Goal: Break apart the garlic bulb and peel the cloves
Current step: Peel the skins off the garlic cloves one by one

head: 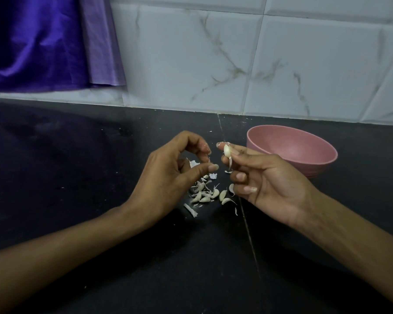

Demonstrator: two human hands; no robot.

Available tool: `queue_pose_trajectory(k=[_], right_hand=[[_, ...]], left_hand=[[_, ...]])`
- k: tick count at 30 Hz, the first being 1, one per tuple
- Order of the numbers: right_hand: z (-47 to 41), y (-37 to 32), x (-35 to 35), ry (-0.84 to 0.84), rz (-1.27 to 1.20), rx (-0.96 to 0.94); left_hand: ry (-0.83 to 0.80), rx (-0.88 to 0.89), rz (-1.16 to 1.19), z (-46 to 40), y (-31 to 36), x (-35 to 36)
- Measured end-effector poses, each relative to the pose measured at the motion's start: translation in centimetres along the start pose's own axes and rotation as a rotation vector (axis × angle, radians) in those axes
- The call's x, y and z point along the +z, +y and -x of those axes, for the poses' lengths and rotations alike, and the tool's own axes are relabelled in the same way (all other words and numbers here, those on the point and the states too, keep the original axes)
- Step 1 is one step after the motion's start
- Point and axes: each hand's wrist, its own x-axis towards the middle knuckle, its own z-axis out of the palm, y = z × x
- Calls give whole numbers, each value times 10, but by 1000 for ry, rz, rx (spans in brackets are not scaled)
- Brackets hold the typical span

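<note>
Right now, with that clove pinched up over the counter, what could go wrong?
The right hand pinches the clove at the fingertips only; it could slip and drop among the loose cloves and skins, mixing with them. The pink bowl sits close behind that hand and could be knocked.

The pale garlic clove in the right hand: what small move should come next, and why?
Probably the left hand, which holds nothing, should pinch the papery skin strip dangling from the pale garlic clove that the right hand pinches, and pull it off.
</note>
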Motion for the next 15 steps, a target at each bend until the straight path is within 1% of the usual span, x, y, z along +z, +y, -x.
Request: queue_pose_trajectory(k=[5, 15], right_hand=[[2, 0, 2, -10, 28, 11], [2, -1, 3, 39, 109, -46]], left_hand=[[-15, -18, 2, 0, -1, 1], [-30, -10, -19, 1, -1, 0]])
